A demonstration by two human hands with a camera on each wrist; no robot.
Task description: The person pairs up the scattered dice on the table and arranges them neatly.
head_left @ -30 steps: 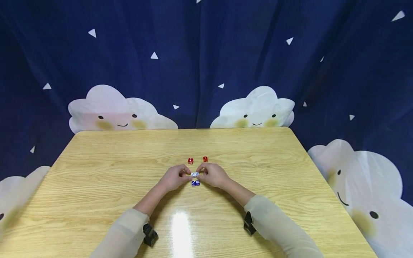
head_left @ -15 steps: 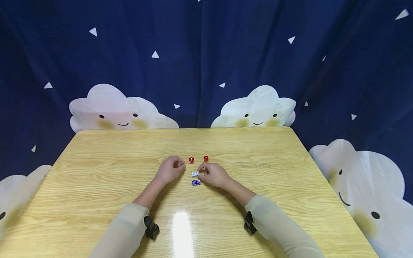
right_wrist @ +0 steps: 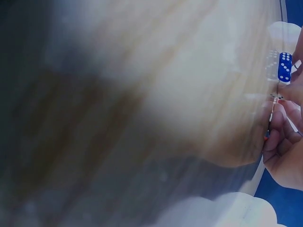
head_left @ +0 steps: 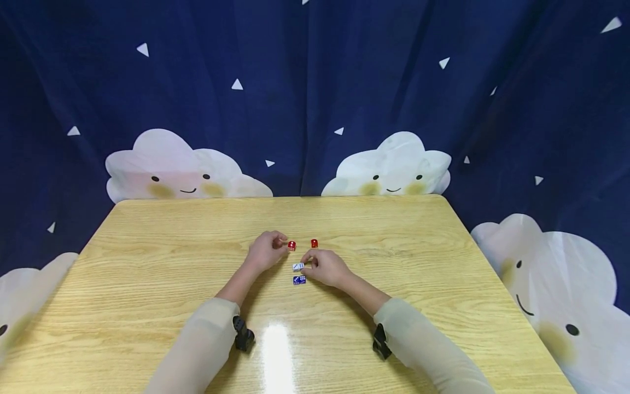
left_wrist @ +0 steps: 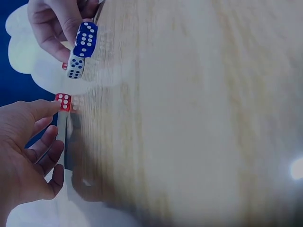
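Two white dice (head_left: pixel 298 266) lie side by side near the middle of the table, and my right hand (head_left: pixel 328 267) pinches the right one of them between thumb and forefinger. In the left wrist view a white die (left_wrist: pixel 75 67) shows behind the blue ones. My left hand (head_left: pixel 267 250) is at the left red die (head_left: pixel 292 246), forefinger and thumb spread at its left side. One fingertip overlaps that red die (left_wrist: pixel 63 102) in the left wrist view. A second red die (head_left: pixel 314 243) lies to its right. Two blue dice (head_left: pixel 299 280) touch each other in front of the white pair.
The wooden table (head_left: pixel 162 262) reaches back to a dark blue curtain (head_left: pixel 275 82) with cloud prints. Black wrist cameras (head_left: pixel 243 334) sit at both sleeves. Bright glare (head_left: pixel 278 355) lies on the front of the tabletop.
My left hand has let go of the white dice, moved back and away to the left, then come up to the left red die. My right hand has stayed at the white pair.
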